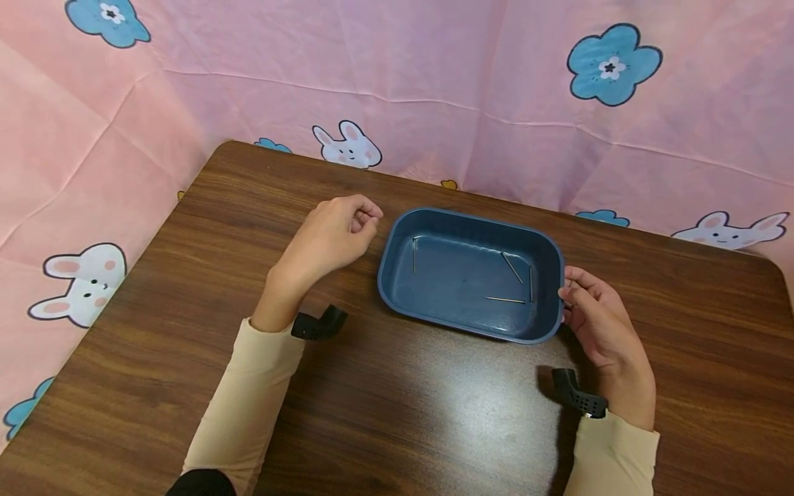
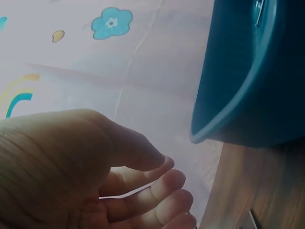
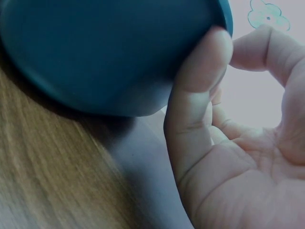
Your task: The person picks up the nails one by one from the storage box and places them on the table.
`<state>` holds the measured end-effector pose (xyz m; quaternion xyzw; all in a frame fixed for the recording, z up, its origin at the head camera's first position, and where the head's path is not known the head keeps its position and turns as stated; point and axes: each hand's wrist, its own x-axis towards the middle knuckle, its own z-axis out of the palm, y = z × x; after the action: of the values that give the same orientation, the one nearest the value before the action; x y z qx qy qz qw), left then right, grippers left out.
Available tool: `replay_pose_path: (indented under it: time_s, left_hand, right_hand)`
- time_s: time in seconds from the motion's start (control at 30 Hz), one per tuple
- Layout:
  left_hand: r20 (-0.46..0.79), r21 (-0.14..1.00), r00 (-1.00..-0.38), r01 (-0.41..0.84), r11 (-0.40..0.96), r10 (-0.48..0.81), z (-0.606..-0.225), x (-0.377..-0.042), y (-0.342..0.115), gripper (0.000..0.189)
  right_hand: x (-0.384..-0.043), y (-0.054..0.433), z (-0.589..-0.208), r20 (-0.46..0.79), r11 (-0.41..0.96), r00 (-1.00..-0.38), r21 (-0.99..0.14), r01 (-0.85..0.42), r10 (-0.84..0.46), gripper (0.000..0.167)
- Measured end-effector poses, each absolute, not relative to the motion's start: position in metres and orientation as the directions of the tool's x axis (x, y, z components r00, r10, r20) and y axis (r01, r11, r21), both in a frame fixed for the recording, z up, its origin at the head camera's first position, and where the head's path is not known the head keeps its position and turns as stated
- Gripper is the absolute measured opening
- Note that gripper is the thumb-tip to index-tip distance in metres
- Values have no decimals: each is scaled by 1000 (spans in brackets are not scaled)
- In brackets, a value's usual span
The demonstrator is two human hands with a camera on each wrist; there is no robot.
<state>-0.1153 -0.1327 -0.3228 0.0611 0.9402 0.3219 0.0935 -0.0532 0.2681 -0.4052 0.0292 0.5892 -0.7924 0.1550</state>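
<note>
A blue rectangular plastic tray (image 1: 459,324) is near the middle of the table, with several thin metal nails (image 1: 505,300) scattered inside. My right hand (image 1: 602,320) pinches the tray's right end, thumb at the rim; its fingers (image 3: 205,62) touch the outer wall in the right wrist view. A shadow beneath suggests that this end is raised. To the left of the tray, my left hand (image 1: 335,231) has loosely bent fingers (image 2: 171,205), its thumb close to the index finger, and no held thing shows. A thin dark nail-like piece (image 2: 253,219) lies beyond those fingertips in the left wrist view.
The brown wooden table (image 1: 397,399) has its far edge against a pink cloth (image 1: 434,103) printed with rabbits and flowers. Black wrist mounts (image 1: 319,324) stick out beside both wrists.
</note>
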Motion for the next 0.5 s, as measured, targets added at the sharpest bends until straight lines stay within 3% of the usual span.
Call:
replay_pose_path:
  time_s: [0.5]
  left_hand:
    - [-138,651,-973,50,757,183,-312,-110,-118,25]
  right_hand:
    - [-53,268,-406,-225,-263,-949,-923,280,-221,25]
